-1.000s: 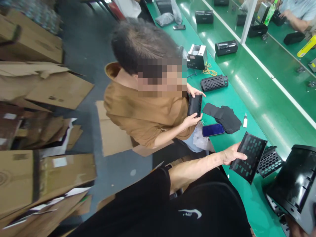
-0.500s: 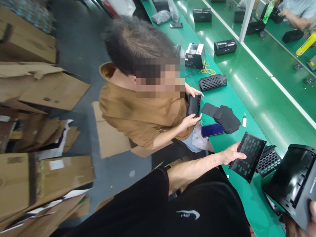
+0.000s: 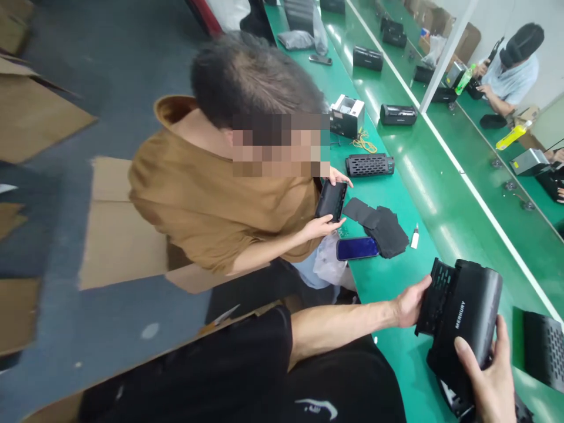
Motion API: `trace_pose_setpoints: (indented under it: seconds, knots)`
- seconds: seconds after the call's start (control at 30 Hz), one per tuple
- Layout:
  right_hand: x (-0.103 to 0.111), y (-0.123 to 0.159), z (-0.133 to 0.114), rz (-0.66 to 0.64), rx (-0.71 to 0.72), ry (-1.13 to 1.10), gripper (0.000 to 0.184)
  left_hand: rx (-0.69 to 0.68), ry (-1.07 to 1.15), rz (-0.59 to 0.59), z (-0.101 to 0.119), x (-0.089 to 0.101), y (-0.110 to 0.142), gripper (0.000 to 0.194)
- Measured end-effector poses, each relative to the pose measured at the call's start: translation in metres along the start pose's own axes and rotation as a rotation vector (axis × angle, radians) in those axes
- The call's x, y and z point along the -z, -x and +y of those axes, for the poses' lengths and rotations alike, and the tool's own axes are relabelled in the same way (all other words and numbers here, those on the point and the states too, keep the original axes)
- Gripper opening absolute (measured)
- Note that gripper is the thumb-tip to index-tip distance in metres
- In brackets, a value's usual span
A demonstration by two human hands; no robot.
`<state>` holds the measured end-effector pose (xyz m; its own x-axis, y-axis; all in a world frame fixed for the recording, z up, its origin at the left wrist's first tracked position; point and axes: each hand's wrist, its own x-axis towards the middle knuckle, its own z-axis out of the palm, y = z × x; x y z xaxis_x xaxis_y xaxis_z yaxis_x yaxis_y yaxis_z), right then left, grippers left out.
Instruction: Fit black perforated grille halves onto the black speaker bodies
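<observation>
At the lower right, my left hand point(image 3: 409, 304) grips the outer edge of a black slotted panel point(image 3: 436, 294). The panel lies up against the side of a black rounded housing point(image 3: 473, 294) with MERKURY lettering; whether the two are joined I cannot tell. My right hand point(image 3: 489, 367) is wrapped round the housing from below, its thumb on the lettered face and fingers on the far side. Both parts are held above the green bench point(image 3: 374, 294). The housing's lower end is open and partly hidden.
To the left sits a co-worker in a brown shirt point(image 3: 220, 211), holding another black panel point(image 3: 331, 201). Black sheets point(image 3: 390, 232), a phone point(image 3: 358, 248) and a small white bottle point(image 3: 415, 237) lie on the bench. Another perforated black part point(image 3: 544, 346) is at the right edge.
My left hand has brought the slotted panel right, against the housing. My right hand has turned the housing more upright and moved it left, lettering now facing me. The view has swung right.
</observation>
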<state>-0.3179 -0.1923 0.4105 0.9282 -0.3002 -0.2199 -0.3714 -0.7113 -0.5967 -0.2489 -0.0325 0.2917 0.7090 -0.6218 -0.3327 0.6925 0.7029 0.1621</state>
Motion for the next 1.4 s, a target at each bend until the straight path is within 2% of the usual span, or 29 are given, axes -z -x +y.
trace_pose_setpoints:
  seconds: [0.13,0.27,0.4,0.57,0.67,0.77,0.83,0.97,1.07,1.13,1.2,1.3,1.4]
  knots:
    - [-0.004,-0.007,-0.025,0.041,-0.07,0.07,0.134,-0.171,0.009,-0.04,-0.006,-0.012,-0.005,0.046]
    - [-0.006,-0.011,-0.039,0.053,-0.037,0.142,0.135,-0.202,0.008,-0.049,-0.007,-0.023,-0.003,0.045]
    - [-0.01,-0.014,-0.035,0.033,-0.014,0.174,0.136,-0.218,-0.039,-0.03,-0.007,-0.026,-0.003,0.042]
    - [-0.01,-0.024,-0.017,-0.034,0.009,0.201,0.135,-0.203,-0.059,-0.054,-0.009,-0.026,-0.006,0.036]
    - [-0.003,-0.032,-0.008,-0.079,-0.076,0.191,0.142,-0.125,-0.102,-0.074,-0.008,-0.031,-0.007,0.04]
    - [0.008,-0.043,-0.009,-0.119,-0.147,0.211,0.148,-0.09,-0.117,-0.077,-0.006,-0.04,-0.008,0.04]
    - [0.018,-0.048,-0.015,-0.124,-0.117,0.219,0.14,-0.125,-0.083,-0.065,-0.003,-0.046,-0.008,0.037]
    - [0.041,-0.04,-0.021,-0.122,-0.01,0.124,0.129,-0.126,-0.069,-0.108,0.009,-0.051,-0.006,0.05]
    - [0.043,-0.007,-0.012,0.023,0.102,-0.123,0.122,-0.114,-0.124,-0.17,0.019,-0.054,-0.006,0.05]
    - [0.03,0.018,-0.003,0.179,0.174,-0.237,0.129,-0.13,-0.114,-0.196,0.023,-0.059,-0.009,0.055]
    - [0.009,0.034,0.005,0.355,0.208,-0.196,0.134,-0.152,-0.085,-0.215,0.021,-0.067,-0.013,0.068]
    - [-0.014,0.032,0.009,0.591,0.28,-0.13,0.116,-0.207,-0.061,-0.236,0.012,-0.078,-0.019,0.076]
    - [-0.01,0.019,0.013,0.649,0.326,-0.176,0.099,-0.199,-0.124,-0.255,0.011,-0.084,-0.02,0.069]
